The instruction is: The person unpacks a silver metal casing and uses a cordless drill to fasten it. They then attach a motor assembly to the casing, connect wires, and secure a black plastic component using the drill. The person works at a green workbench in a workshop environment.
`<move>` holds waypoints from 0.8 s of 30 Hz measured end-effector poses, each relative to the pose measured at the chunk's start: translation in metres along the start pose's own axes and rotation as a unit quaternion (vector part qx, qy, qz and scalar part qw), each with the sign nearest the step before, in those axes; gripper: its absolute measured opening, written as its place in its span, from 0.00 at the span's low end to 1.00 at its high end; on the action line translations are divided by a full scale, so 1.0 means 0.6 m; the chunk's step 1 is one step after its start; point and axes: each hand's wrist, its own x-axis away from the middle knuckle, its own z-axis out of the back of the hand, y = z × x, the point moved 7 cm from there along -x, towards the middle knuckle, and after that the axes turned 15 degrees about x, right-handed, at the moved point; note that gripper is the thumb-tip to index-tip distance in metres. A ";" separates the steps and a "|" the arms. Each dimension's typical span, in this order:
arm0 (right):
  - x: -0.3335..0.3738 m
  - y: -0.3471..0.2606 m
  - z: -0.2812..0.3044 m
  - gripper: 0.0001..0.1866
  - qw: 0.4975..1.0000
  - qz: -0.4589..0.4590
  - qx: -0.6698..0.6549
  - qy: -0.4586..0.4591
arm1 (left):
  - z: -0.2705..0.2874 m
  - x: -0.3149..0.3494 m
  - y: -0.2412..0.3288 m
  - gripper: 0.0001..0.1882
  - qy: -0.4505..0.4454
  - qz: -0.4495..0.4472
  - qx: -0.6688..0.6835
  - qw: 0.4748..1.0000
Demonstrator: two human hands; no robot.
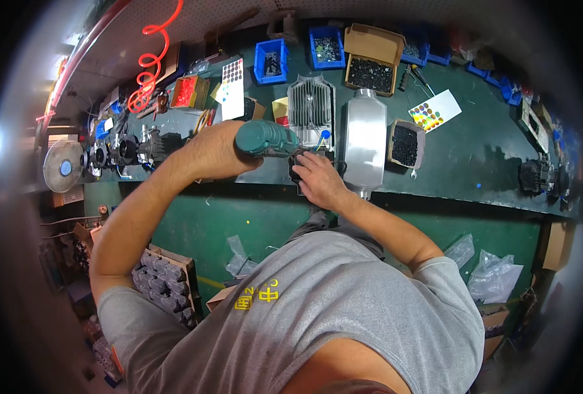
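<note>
Head view, looking down over my grey shirt to the bench edge. Nearest to me, my right hand (317, 180) lies flat with its fingers curled over a small dark part (298, 165) at the front lip of the bench (475, 157), pinning it down. My left hand (216, 152) is wrapped tight round a green driver (265, 139), fist fully closed on the body.

The driver lies roughly level, its long axis running left to right, nose pointing right toward the part under my fingers; I can't see the tip itself. To do this well, I judge I should keep the part pressed firm so it can't spin, line the nose up square before squeezing, and keep my fingertips clear of it.

Just beyond sit a ribbed grey casting (311, 105) and a smooth silver cover (365, 134), side by side, both lengthways away from me. Farther back, a cardboard box of black screws (370, 73) and blue bins (270, 62).
</note>
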 end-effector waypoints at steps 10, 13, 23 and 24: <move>-0.004 -0.005 -0.034 0.18 0.996 0.007 0.056 -0.070 | -0.004 -0.046 0.020 0.18 -0.022 -0.012 -0.073 0.997; -0.007 -0.010 -0.020 0.19 0.995 0.028 0.058 -0.078 | -0.010 -0.041 0.015 0.16 -0.014 0.007 -0.029 0.999; -0.011 0.004 -0.013 0.23 0.992 0.042 0.044 -0.109 | -0.020 -0.014 0.013 0.23 0.052 0.073 0.055 0.995; -0.012 0.010 -0.014 0.24 0.992 0.046 0.053 -0.109 | -0.020 -0.013 0.007 0.24 0.069 0.077 0.054 0.993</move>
